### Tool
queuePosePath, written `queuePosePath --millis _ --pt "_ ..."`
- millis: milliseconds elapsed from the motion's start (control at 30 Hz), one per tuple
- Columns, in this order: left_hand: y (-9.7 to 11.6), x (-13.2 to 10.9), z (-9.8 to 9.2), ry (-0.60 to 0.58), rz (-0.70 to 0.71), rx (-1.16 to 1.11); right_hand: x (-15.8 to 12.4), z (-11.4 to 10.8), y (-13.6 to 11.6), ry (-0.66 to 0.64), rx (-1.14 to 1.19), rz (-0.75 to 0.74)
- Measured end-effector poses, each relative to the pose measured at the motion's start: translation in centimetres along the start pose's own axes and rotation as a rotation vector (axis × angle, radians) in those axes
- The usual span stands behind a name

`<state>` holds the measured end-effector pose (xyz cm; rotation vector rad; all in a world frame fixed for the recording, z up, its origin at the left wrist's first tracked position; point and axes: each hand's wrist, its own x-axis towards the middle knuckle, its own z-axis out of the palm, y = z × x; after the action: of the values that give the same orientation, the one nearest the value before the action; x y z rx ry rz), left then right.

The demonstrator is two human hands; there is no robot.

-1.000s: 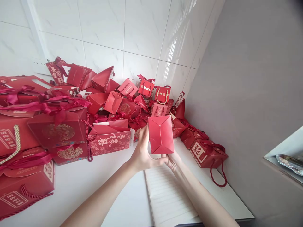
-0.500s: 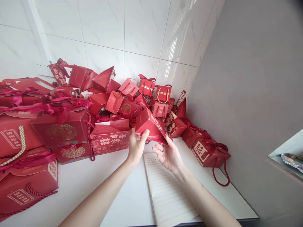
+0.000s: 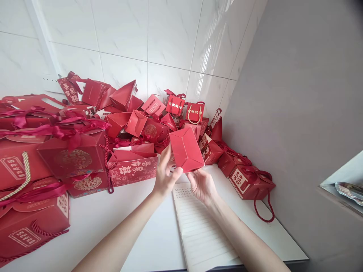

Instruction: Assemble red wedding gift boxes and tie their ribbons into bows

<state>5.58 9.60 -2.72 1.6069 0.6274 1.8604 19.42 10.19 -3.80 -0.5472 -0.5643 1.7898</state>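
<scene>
Between my two hands is a small red paper box (image 3: 187,149), tilted so that a creased face with folded seams points toward me. My left hand (image 3: 166,175) grips its left side and lower left corner, thumb in front. At the lower right edge my right hand (image 3: 202,185) holds it from below, and some of those fingers are hidden behind the box. Beneath my hands lies an open lined notebook (image 3: 204,230) with handwriting at its top. A red box with white lettering (image 3: 133,170) stands just left of my left hand.
Red gift boxes with ribbons (image 3: 76,155) are stacked at the left, and more pile up along the tiled wall (image 3: 170,34). A box with a rope handle (image 3: 251,183) stands at the right by the grey panel (image 3: 283,94). Everything rests on a white table (image 3: 113,219).
The held box has turned, so its creased face now shows instead of its lettered side. My left fingers have moved up along its side, and my right fingers have closed in beneath it.
</scene>
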Motion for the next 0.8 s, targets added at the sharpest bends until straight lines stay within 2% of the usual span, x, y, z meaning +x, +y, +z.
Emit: queuePosePath --millis 100,300,633,700,800 --pt "-0.1 -0.3 -0.1 -0.062 0.083 0.066 0.1 -0.3 0.4 -0.02 0.013 -0.046" --pt "-0.1 -0.4 -0.5 -0.109 0.174 0.133 0.4 -1.1 0.6 -0.061 -0.061 -0.06" --pt "0.1 -0.3 -0.6 -0.096 0.201 0.083 0.3 -0.9 0.7 -0.026 -0.1 -0.011" --pt "-0.2 -0.2 -0.6 -0.046 0.148 0.032 0.3 -0.8 0.6 -0.004 -0.129 -0.068" --pt "-1.0 0.0 -0.8 0.031 0.054 -0.041 0.0 -0.4 -0.3 0.1 -0.195 -0.348"
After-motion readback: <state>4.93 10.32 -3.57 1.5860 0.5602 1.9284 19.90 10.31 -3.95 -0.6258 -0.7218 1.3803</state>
